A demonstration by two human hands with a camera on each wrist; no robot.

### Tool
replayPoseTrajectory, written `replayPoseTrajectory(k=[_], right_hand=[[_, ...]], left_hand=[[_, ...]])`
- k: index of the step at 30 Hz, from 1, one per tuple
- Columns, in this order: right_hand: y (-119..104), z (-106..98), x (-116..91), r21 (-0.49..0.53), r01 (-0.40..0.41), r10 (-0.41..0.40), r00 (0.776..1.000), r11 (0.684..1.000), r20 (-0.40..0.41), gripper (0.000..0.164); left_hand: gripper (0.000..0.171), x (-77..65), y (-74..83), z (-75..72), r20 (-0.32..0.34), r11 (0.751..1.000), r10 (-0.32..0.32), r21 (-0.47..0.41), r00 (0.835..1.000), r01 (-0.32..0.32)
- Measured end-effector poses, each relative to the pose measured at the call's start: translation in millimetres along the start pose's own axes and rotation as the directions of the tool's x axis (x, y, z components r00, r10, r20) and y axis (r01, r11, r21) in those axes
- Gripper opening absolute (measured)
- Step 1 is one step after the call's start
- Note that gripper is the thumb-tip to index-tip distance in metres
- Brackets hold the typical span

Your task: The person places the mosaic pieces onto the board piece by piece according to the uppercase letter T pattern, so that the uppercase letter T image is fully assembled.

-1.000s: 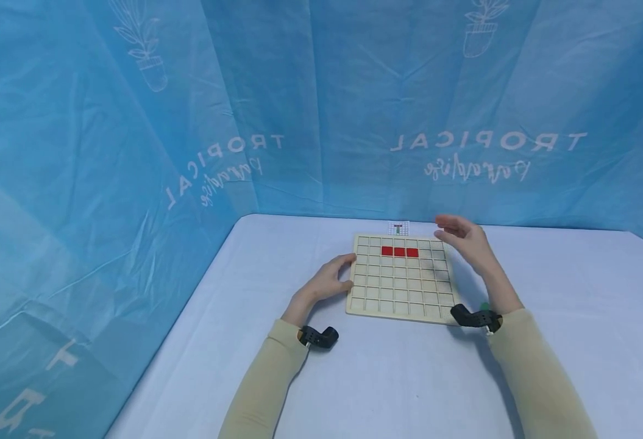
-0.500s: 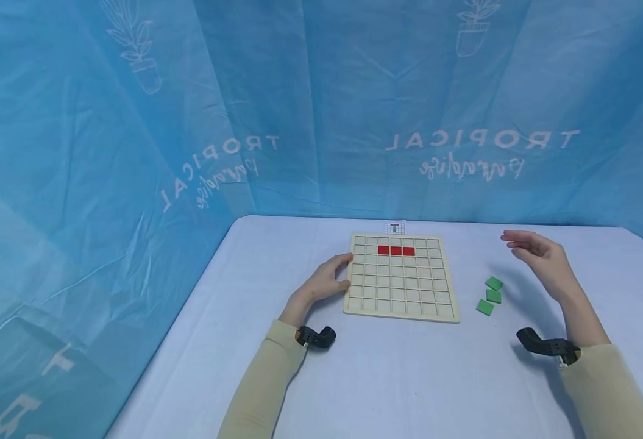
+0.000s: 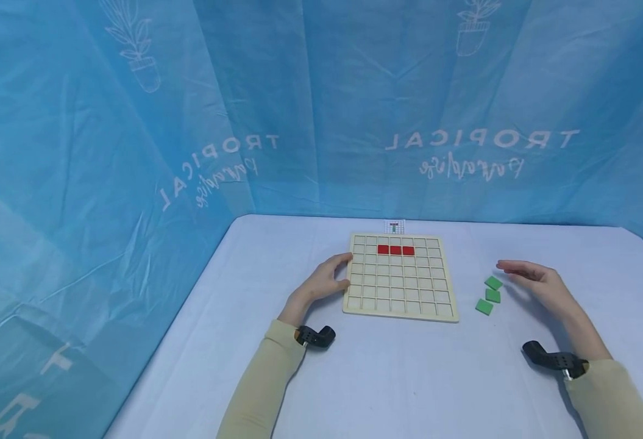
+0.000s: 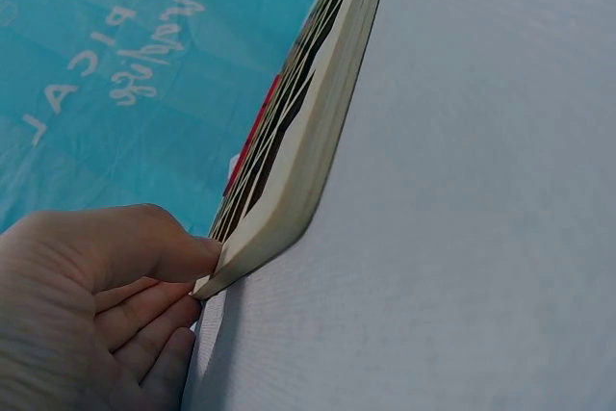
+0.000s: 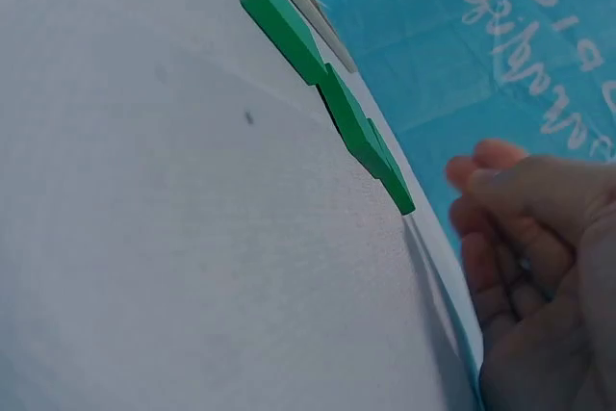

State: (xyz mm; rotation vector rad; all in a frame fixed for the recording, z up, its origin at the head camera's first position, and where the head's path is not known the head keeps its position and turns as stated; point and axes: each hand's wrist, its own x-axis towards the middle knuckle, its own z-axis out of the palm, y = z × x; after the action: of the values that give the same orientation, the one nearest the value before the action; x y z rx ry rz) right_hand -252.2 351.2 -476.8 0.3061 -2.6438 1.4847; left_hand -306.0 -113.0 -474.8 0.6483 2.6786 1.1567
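A pale wooden grid board (image 3: 398, 314) lies flat on the table, with three red square tiles (image 3: 395, 250) in a row in its second row from the back. At its left edge, my left hand (image 3: 321, 281) holds it, thumb and fingertips against the rim; the left wrist view shows the thumb (image 4: 183, 247) on the edge. My right hand (image 3: 543, 286) hovers over the table, right of three green square tiles (image 3: 493, 296). Its fingers bend loosely with nothing between them, and in the right wrist view they are apart from the green tiles (image 5: 351, 127).
A small printed card (image 3: 394, 227) with a coloured T pattern on a grid lies just behind the board. Blue fabric (image 3: 354, 122) hangs along the back and left of the white-covered table (image 3: 398, 378). A black wrist camera (image 3: 554, 360) sits below the right hand.
My right hand has moved right from over the board, then down toward the green tiles, which came into full view. My left hand stays at the board's left edge.
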Motion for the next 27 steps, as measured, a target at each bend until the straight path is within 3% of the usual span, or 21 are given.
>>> replayPoseTrajectory(k=[4, 11, 16, 23, 27], right_hand=[[2.9, 2.3, -0.3, -0.054, -0.049, 0.051, 0.998, 0.997, 0.030, 0.042], [4.0, 6.8, 2.4, -0.214, -0.055, 0.069, 0.996, 0.975, 0.057, 0.048], [4.5, 9.3, 3.3, -0.240, -0.037, 0.051, 0.997, 0.970, 0.053, 0.048], [-0.7, 13.9, 3.2, -0.229, 0.000, 0.026, 0.993, 0.973, 0.111, 0.041], [-0.2, 16.0, 4.3, -0.252, 0.006, 0.017, 0.996, 0.968, 0.089, 0.041]], left_hand=[[0.067, 0.0, 0.5, -0.9, -0.004, 1.000, 0.004, -0.006, 1.000, -0.004], [0.066, -1.7, 1.9, -1.5, -0.004, 1.000, 0.004, -0.008, 1.000, -0.004], [0.067, -1.1, 1.3, -1.0, -0.010, 1.000, 0.009, -0.001, 1.000, -0.009], [0.067, -0.7, -0.1, 0.1, 0.000, 1.000, 0.000, -0.008, 1.000, 0.000], [0.067, -0.8, 0.3, 0.8, -0.007, 1.000, 0.000, -0.017, 1.000, 0.000]])
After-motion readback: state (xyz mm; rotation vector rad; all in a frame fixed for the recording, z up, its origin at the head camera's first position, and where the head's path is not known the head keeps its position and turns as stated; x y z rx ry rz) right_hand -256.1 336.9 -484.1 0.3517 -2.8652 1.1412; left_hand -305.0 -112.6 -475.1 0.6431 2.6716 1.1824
